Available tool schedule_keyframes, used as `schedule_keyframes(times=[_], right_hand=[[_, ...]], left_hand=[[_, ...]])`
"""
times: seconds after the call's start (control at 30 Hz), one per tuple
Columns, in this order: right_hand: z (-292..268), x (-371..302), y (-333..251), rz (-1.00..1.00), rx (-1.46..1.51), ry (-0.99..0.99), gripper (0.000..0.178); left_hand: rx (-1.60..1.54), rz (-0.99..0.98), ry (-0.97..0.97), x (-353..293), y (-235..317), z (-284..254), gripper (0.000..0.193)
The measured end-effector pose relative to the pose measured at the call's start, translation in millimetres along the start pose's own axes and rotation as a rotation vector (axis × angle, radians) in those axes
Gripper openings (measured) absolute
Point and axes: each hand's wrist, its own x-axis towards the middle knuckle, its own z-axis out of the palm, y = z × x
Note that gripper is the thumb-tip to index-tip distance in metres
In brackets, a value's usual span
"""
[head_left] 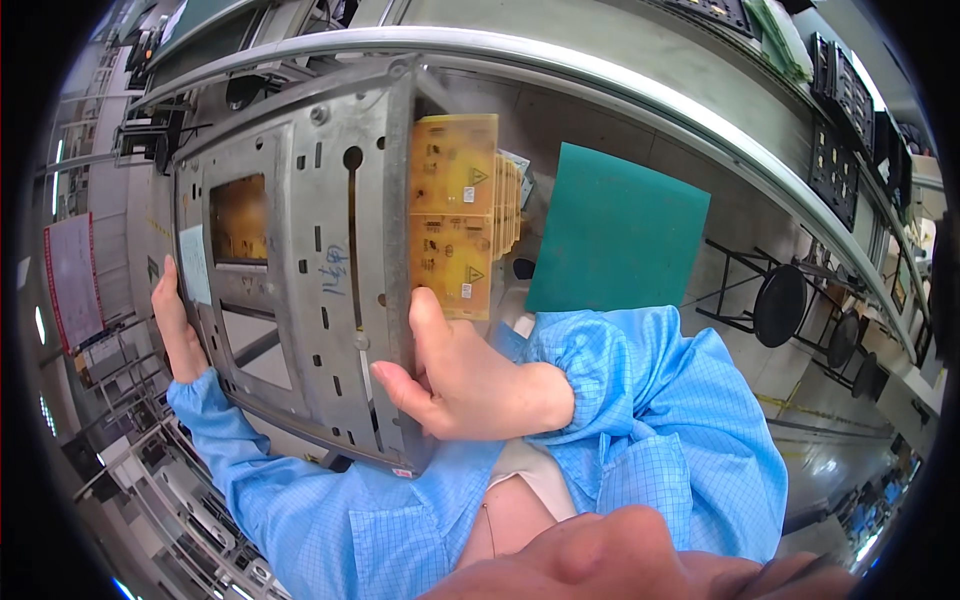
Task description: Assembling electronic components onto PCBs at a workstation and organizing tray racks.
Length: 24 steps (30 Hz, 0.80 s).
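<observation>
A large grey metal circuit board rack (300, 250) is in front of me, tilted, with slots and square cut-outs in its face. Yellow circuit boards (452, 255) stick out past its right edge in a stepped stack, and more yellow shows through the upper cut-out. My left hand (178, 325) lies against the rack's far left edge, fingers pointing up; part of it is hidden behind the metal. On the opposite side, my right hand (475, 380) grips the right edge near the lower boards, thumb and fingers bent around the metal. A pale label (195, 264) is stuck on the rack's left side.
Right of the boards lies a green flat surface (620, 235). A long metal rail (560, 62) runs across the far side. Black round stools (780, 305) stand at the right, and black trays (835, 165) sit on the bench beyond. Shelving frames fill the left.
</observation>
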Motion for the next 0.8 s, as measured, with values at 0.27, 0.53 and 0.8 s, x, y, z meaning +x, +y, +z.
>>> schedule_keyframes(times=[0.27, 0.53, 0.8], right_hand=[[-8, 19, -12, 0.019, -0.008, -0.01, 0.051], [-11, 25, -14, -0.015, 0.008, 0.0, 0.051], [-22, 21, -13, -0.192, -0.137, 0.116, 0.054]], left_hand=[[-0.002, -0.093, 0.029, -16, 3, -10, 0.043], [0.029, -0.067, 0.016, -27, 16, -5, 0.044], [0.019, -0.071, 0.106, -45, 24, -15, 0.044]])
